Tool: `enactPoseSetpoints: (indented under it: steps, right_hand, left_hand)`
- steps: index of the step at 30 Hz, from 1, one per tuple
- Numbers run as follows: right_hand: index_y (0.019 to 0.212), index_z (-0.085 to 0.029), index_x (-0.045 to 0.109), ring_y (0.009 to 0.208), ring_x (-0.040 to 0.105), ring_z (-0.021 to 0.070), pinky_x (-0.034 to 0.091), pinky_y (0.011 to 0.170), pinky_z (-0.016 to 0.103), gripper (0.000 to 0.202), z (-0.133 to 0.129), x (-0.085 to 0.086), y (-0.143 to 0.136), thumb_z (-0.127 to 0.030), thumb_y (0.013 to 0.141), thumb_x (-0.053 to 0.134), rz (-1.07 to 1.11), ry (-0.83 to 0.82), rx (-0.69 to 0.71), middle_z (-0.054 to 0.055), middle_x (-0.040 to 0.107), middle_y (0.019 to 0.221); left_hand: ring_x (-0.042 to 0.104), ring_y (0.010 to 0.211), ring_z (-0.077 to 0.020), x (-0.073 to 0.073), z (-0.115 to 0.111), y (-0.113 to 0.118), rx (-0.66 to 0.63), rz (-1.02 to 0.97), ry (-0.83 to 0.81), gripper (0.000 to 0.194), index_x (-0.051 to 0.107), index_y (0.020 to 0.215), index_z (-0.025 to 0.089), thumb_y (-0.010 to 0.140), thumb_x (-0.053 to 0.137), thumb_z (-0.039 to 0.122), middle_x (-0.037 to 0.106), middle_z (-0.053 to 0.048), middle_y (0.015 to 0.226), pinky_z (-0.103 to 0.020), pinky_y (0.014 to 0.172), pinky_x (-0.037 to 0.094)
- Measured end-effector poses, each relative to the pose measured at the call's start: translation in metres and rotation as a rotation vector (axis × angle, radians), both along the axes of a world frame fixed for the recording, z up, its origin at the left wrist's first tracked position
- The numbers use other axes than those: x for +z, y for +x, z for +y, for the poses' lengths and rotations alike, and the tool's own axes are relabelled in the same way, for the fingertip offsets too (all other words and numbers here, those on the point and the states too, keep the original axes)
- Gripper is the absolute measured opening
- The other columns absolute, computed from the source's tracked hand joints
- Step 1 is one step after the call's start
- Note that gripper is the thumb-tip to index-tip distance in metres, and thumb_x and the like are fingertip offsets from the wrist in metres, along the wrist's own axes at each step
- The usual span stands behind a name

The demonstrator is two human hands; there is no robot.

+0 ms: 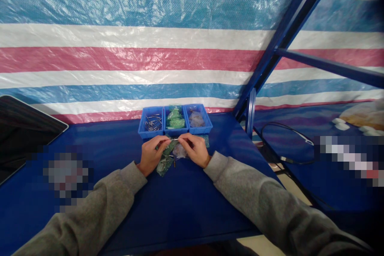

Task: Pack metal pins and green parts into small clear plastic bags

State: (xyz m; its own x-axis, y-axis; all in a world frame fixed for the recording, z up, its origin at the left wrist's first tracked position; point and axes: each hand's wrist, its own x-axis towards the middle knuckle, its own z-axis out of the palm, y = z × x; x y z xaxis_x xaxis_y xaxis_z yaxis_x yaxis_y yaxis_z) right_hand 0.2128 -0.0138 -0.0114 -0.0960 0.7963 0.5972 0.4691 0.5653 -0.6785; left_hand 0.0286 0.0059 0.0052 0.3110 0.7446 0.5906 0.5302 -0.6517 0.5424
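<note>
My left hand and my right hand are closed in pinches just in front of three blue bins. A thin, pale strip runs between the fingertips; what it belongs to is too small to tell. Below the hands lie green packets, a clear plastic bag and a thin dark metal rod. The left bin holds several metal rods, the middle bin green packets, and the right bin clear bags. Another green piece shows beyond my right hand.
All this stands on a blue table. A dark, pale-rimmed panel is at the left, near a blurred-out patch. Blue metal posts rise at the right, before another blue surface with a black cable. Striped sheeting hangs behind.
</note>
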Motion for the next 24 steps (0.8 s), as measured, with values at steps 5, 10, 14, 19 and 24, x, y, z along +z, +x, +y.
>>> enactPoseSetpoints:
  steps: [5, 10, 14, 19, 24]
  right_hand:
    - [0.089, -0.018, 0.060, 0.051, 0.048, 0.0095, 0.038, 0.054, 0.021, 0.020, -0.0004, -0.0016, 0.0003, -0.033, 0.088, 0.046, 0.014, -0.038, -0.019, -0.002, 0.055, 0.062]
    - [0.088, -0.018, 0.057, 0.048, 0.046, 0.0087, 0.037, 0.051, 0.020, 0.018, -0.0005, -0.0020, -0.0007, -0.034, 0.087, 0.048, 0.048, -0.060, 0.004, -0.004, 0.051, 0.057]
    - [0.088, -0.018, 0.056, 0.047, 0.046, 0.0085, 0.037, 0.050, 0.020, 0.016, -0.0002, -0.0026, -0.0015, -0.033, 0.086, 0.050, 0.066, -0.063, 0.019, -0.004, 0.053, 0.057]
    - [0.087, -0.018, 0.056, 0.048, 0.047, 0.0089, 0.038, 0.050, 0.020, 0.016, 0.0004, -0.0036, -0.0018, -0.033, 0.086, 0.050, 0.066, -0.067, 0.013, -0.004, 0.053, 0.058]
    - [0.087, -0.018, 0.056, 0.047, 0.046, 0.0088, 0.038, 0.050, 0.020, 0.017, 0.0007, -0.0038, -0.0017, -0.034, 0.086, 0.050, 0.066, -0.064, 0.012, -0.004, 0.053, 0.057]
  left_hand:
    - [0.060, 0.064, -0.0088, 0.0022, -0.0013, 0.0004, 0.007, -0.009, -0.024, 0.011, 0.063, 0.084, 0.018, 0.083, 0.055, 0.025, 0.067, 0.001, 0.079, -0.019, 0.066, 0.046]
    - [0.060, 0.063, -0.0089, 0.0017, -0.0006, -0.0001, 0.022, -0.003, -0.040, 0.012, 0.064, 0.084, 0.018, 0.084, 0.054, 0.025, 0.067, 0.001, 0.078, -0.019, 0.066, 0.046]
    - [0.059, 0.060, -0.0088, -0.0008, 0.0006, -0.0007, 0.024, -0.008, -0.036, 0.014, 0.063, 0.083, 0.018, 0.084, 0.053, 0.027, 0.067, 0.001, 0.075, -0.019, 0.065, 0.046]
    - [0.058, 0.056, -0.0082, 0.0000, 0.0002, -0.0004, 0.018, -0.013, -0.038, 0.014, 0.063, 0.083, 0.018, 0.084, 0.052, 0.027, 0.066, 0.002, 0.073, -0.020, 0.062, 0.046]
    - [0.058, 0.055, -0.0082, 0.0025, -0.0008, 0.0000, 0.009, -0.012, -0.046, 0.015, 0.063, 0.082, 0.018, 0.085, 0.051, 0.027, 0.067, 0.002, 0.071, -0.019, 0.060, 0.045]
